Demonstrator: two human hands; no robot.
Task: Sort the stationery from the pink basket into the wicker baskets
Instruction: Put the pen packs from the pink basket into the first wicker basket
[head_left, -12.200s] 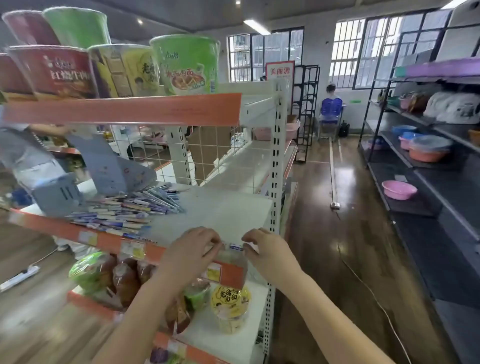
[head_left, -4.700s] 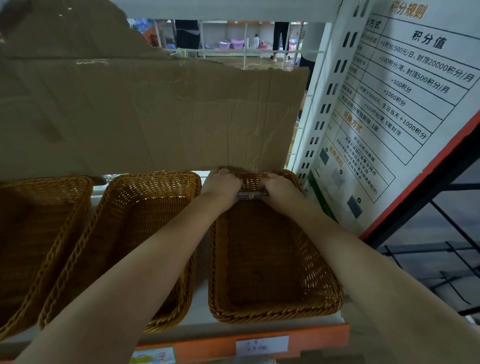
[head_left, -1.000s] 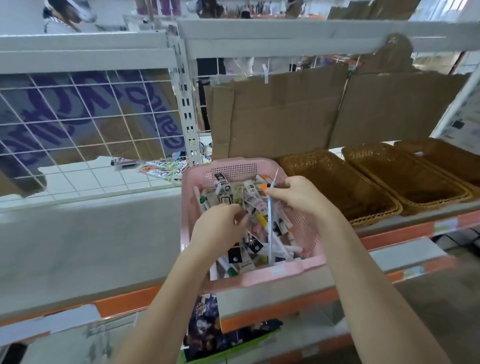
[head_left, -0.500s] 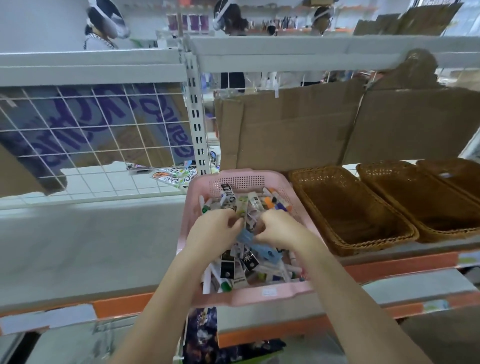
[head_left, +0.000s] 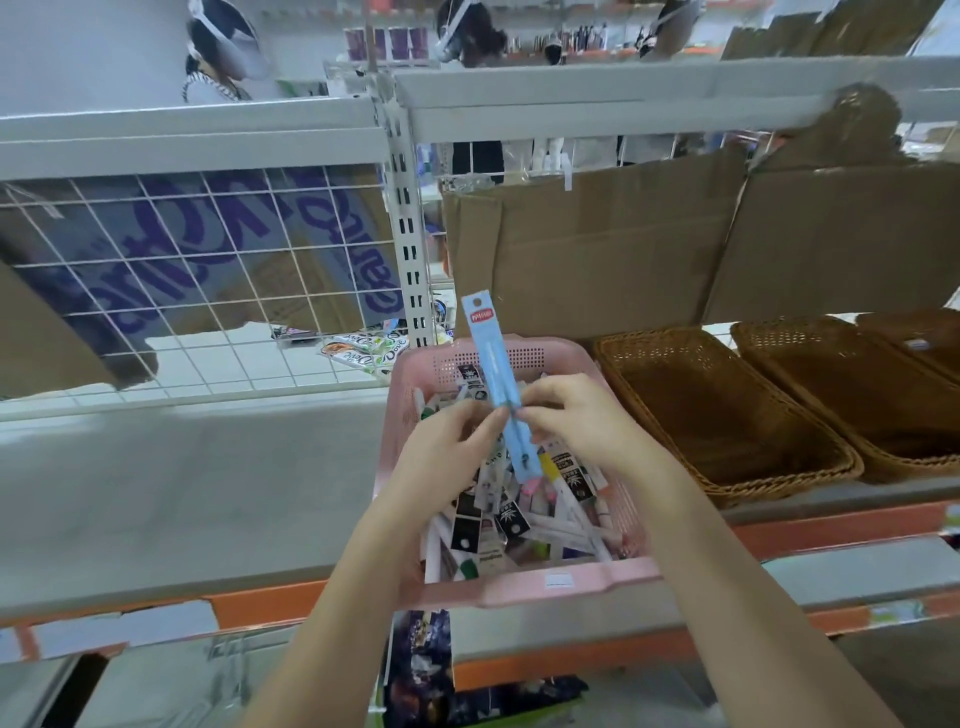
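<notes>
A pink basket sits on the shelf in front of me, filled with several packaged pens and markers. Above it, a long light-blue pen packet stands almost upright. My left hand and my right hand pinch it from either side at its lower half. To the right stand three brown wicker baskets: the nearest, a second and a third at the frame edge with a small item inside.
Cardboard sheets back the shelf behind the baskets. A wire grid panel stands on the left, with snack packets behind it. An orange shelf edge runs below. People stand beyond the shelving.
Both hands have lifted the blue pen packet out of the pile in the pink basket and turned it upright. The view has shifted slightly closer.
</notes>
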